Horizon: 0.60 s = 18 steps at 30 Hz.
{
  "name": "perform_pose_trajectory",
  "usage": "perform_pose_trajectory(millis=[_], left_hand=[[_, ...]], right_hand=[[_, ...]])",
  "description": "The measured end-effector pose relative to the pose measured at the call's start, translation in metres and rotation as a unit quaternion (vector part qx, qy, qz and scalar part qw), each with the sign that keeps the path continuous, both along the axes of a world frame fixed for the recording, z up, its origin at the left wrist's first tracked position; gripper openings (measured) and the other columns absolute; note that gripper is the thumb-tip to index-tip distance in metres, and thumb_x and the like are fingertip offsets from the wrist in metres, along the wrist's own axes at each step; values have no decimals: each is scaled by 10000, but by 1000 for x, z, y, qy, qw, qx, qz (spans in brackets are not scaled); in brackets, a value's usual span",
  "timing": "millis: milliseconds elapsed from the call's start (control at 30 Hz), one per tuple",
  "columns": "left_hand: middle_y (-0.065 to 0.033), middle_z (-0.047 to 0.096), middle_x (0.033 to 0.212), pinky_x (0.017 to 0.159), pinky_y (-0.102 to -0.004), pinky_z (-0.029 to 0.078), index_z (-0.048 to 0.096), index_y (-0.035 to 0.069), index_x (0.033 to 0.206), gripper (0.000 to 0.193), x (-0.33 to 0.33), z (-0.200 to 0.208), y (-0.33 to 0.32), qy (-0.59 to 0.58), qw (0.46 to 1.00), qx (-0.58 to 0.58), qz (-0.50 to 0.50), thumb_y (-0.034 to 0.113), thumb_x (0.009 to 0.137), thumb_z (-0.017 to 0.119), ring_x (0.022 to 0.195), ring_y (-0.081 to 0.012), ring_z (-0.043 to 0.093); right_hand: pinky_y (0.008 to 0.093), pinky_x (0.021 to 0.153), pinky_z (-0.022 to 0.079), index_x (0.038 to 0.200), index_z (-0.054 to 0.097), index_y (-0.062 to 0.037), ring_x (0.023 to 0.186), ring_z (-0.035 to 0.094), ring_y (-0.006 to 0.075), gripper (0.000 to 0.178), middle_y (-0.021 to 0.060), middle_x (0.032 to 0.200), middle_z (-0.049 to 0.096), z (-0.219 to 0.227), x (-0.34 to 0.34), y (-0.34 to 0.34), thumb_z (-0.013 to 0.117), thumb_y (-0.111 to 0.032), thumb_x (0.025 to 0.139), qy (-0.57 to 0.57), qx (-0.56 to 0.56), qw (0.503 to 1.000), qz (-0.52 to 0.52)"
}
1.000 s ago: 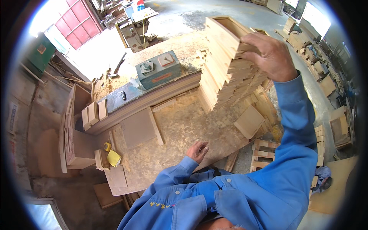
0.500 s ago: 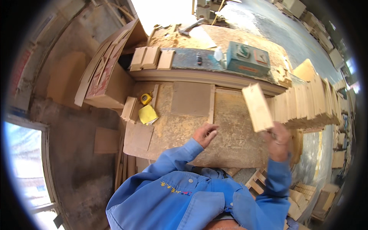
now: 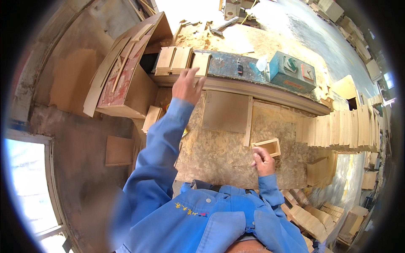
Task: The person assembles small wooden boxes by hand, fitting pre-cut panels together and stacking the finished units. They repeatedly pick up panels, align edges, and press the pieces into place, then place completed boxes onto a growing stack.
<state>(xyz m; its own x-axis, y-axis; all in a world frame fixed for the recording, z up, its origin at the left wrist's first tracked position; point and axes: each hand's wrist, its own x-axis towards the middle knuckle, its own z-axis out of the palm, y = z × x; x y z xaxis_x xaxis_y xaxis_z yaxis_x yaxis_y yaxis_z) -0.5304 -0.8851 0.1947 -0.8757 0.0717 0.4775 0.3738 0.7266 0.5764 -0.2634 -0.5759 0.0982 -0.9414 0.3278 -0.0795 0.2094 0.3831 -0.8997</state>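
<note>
My left hand [image 3: 188, 86] reaches to the bench's back ledge, its fingers spread and holding nothing. Its fingertips come close to the pale wooden boxes [image 3: 181, 58] standing in a row there; a single one [image 3: 201, 64] is the nearest. Low in front of me, my right hand [image 3: 263, 162] has curled fingers at the near left edge of a small open-faced wooden box [image 3: 274, 146]. That box shows its hollow side and sits at the bench surface. The fingers cover part of its rim.
On the right stands a long row of wooden boxes [image 3: 341, 128]. A green switch box [image 3: 291, 71] sits on the back ledge, with a hammer [image 3: 223, 26] beyond among sawdust. A brown panel [image 3: 225, 110] and a wooden strip [image 3: 249, 122] lie on the workbench [image 3: 219, 162]. A large carton-like case [image 3: 130, 90] stands left.
My left hand has moved forward and left to the ledge. The right hand has come inward and lower with the wooden box, whose hollow side now shows. The view has shifted slightly.
</note>
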Motion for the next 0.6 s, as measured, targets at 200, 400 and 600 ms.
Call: perform_pose_trajectory(millis=[200,400,600], left_hand=[[-215,661,1204,899,-468,557,655,98,1266,361,-104,12,43,-179,919,-348,58,278,956,610,1081,-371,686],[-235,595,1293,932,-461,562,652,119,1268,377,-123,0,78,-192,935,-293,55,214,903,665,1125,-401,660],[-233,515,1385,1036,-469,503,522,195,1479,692,-152,8,113,-209,934,-290,-7,390,854,746,1182,-415,633]], right_hand=[[365,797,534,1218,674,-93,863,635,229,359,78,1086,688,9,-18,35,730,-106,864,23,196,974,-112],[442,991,479,1226,658,-79,1099,602,338,390,127,1206,657,-10,-20,73,731,-120,844,-11,301,947,-116],[496,1006,473,1360,579,-105,1180,588,419,535,196,1269,645,-28,-15,92,707,-131,841,-75,264,961,-37]])
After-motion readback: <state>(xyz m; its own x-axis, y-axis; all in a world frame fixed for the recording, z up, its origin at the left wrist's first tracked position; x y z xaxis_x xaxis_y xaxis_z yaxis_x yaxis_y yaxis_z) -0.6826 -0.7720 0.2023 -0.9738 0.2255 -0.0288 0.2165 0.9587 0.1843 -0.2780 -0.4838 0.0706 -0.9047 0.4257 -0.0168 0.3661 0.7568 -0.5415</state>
